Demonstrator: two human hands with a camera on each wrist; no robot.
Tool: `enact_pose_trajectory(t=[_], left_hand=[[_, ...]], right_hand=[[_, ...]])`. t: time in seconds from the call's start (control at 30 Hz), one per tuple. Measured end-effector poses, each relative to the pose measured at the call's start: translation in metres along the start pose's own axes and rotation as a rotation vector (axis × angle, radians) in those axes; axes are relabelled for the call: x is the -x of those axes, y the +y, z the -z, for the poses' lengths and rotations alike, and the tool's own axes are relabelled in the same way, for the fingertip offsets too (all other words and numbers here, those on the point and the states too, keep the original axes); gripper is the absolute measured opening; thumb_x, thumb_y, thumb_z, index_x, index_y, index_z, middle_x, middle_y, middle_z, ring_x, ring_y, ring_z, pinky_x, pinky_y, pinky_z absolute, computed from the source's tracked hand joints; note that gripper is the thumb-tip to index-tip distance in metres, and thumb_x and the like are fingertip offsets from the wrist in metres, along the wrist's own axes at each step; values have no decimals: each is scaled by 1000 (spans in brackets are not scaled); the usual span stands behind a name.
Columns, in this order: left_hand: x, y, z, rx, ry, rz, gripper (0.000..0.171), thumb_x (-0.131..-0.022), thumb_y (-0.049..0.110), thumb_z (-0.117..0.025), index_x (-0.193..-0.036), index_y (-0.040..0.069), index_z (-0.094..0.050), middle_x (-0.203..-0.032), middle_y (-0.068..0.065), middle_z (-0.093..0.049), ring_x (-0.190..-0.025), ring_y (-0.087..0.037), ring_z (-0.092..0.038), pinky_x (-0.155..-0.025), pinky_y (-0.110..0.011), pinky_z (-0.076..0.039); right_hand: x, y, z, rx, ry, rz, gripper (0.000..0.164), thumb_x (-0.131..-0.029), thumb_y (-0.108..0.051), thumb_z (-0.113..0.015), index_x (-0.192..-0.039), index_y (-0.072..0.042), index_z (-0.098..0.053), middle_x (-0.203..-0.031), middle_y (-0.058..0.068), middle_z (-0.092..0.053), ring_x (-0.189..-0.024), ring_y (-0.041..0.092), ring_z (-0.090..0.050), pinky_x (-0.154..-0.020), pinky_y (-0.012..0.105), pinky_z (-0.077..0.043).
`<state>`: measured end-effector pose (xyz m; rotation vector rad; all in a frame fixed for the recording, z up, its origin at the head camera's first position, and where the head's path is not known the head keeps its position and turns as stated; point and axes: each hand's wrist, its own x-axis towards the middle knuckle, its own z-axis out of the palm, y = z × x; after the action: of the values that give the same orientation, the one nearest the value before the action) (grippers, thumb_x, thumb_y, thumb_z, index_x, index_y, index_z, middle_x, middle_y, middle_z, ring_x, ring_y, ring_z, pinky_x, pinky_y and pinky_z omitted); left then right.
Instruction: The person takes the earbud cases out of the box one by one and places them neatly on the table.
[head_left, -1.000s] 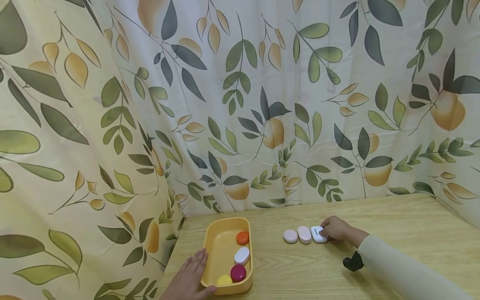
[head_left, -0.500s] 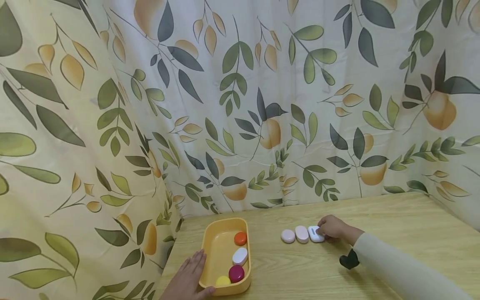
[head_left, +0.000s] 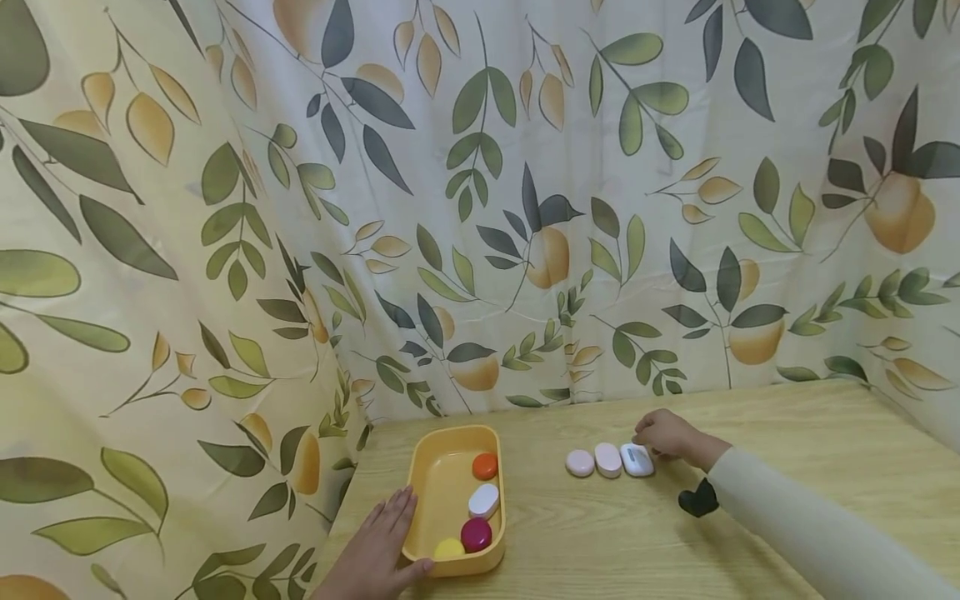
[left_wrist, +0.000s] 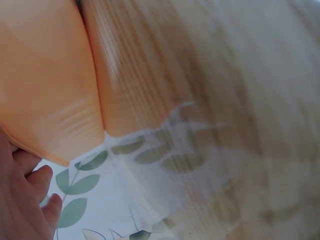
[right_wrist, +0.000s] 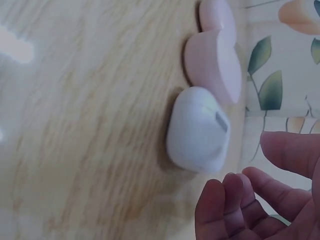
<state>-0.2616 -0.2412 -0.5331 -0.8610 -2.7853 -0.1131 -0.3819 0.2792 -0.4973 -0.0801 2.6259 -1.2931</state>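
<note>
In the head view, my right hand [head_left: 671, 437] hovers beside the right end of a row of small rounded pieces. Closest to it is a white rounded case [head_left: 637, 460] with a grey mark; the right wrist view shows a gap between my fingertips and the case [right_wrist: 197, 131]. Left of that sit a pale pink oval piece [head_left: 608, 460] and a pale pink round piece [head_left: 580, 463], side by side. My left hand [head_left: 375, 537] rests along the left side of a yellow-orange tray [head_left: 429, 504], fingers straight, thumb at the near rim.
Inside the tray along its right side lie an orange round piece [head_left: 484, 466], a white oval piece [head_left: 483, 501], a dark magenta round piece [head_left: 476, 534] and a yellow piece [head_left: 449, 547]. A leaf-patterned curtain [head_left: 525, 333] borders the wooden table [head_left: 570, 542]. A black heart-shaped item [head_left: 698, 498] shows by the right sleeve.
My right hand's fingers have come off the white case and moved slightly back from it. The left hand stays at the tray.
</note>
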Motion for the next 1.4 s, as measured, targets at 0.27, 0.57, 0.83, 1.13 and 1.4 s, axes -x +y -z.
enact_pose_trajectory(t=[0.27,0.57,0.83,1.13,1.4], left_hand=[[-1,0,1,2,-7,6,91,-92,65,-47,-149,-4,-32,-155,-17,-29,-142,-32,-27,-109,-54,-30],[0,2,1,-8,17,-11,92,-91,65,-49,-147,-6,-35,-152,-20,-34,-139,-34,-32,-107,-54,-32],[-1,-1,-2,-19,22,-11,93,-90,67,-48,-146,-6,-36,-152,-19,-35,-139,-34,-33,-106,-53,-34],[7,-5,-2,-21,51,-12,90,-92,63,-50,-143,-9,-40,-150,-22,-37,-137,-35,-36,-105,-50,-37],[10,-7,-1,15,39,10,87,-94,60,-49,-146,-8,-36,-152,-21,-34,-138,-33,-34,-107,-49,-35]], right_hand=[[0,-24,-2,14,-18,17,36,-92,-8,-59,-119,16,-54,-100,14,-61,-81,24,-55,-68,38,-55],[-6,-49,-12,14,-21,70,26,-91,-7,-61,-110,11,-60,-92,11,-60,-76,24,-58,-64,36,-54],[-10,-70,-29,5,-37,114,21,-91,-5,-61,-106,9,-62,-92,11,-63,-79,26,-60,-65,39,-55],[-16,-83,-47,27,-51,153,18,-90,-7,-63,-103,5,-65,-91,9,-63,-78,24,-61,-62,36,-55],[-19,-85,-52,-4,-57,152,20,-90,-6,-63,-104,7,-64,-91,10,-64,-80,28,-63,-65,39,-56]])
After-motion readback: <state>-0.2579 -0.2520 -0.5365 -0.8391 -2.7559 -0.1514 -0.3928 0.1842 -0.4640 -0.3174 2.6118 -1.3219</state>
